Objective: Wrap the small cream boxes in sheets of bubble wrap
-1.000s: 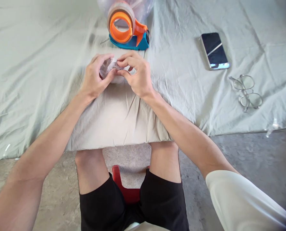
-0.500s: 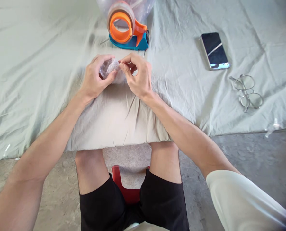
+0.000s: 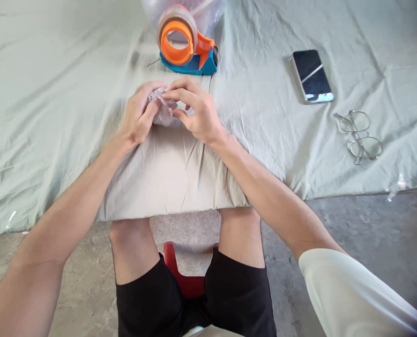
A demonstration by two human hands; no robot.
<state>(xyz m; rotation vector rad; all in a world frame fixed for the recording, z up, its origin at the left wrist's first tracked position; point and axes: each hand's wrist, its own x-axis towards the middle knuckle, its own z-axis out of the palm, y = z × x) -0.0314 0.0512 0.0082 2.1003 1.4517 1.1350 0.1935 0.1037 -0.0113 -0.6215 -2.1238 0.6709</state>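
Note:
A small crumpled bundle of clear plastic wrap (image 3: 164,114) lies between my hands near the table's front edge. My left hand (image 3: 140,112) is curled around its left side, thumb pressed on top. From the right, my right hand (image 3: 194,107) reaches over it, fingertips and thumb bent onto the plastic. Whatever is inside the wrap, I cannot make out. Just beyond the hands stands an orange and blue tape dispenser (image 3: 189,65) carrying a roll of clear tape (image 3: 194,23).
The table has a wrinkled pale green cloth (image 3: 71,93). A large clear plastic bag (image 3: 212,11) is behind the dispenser. To the right lie a phone (image 3: 312,75) and eyeglasses (image 3: 361,135). Below the table edge, a red stool (image 3: 190,285) shows between my legs.
My right hand has shifted left over the plastic, its fingers now reaching across the top. My left thumb has drawn inward onto the bundle, and more of the wrap's front shows.

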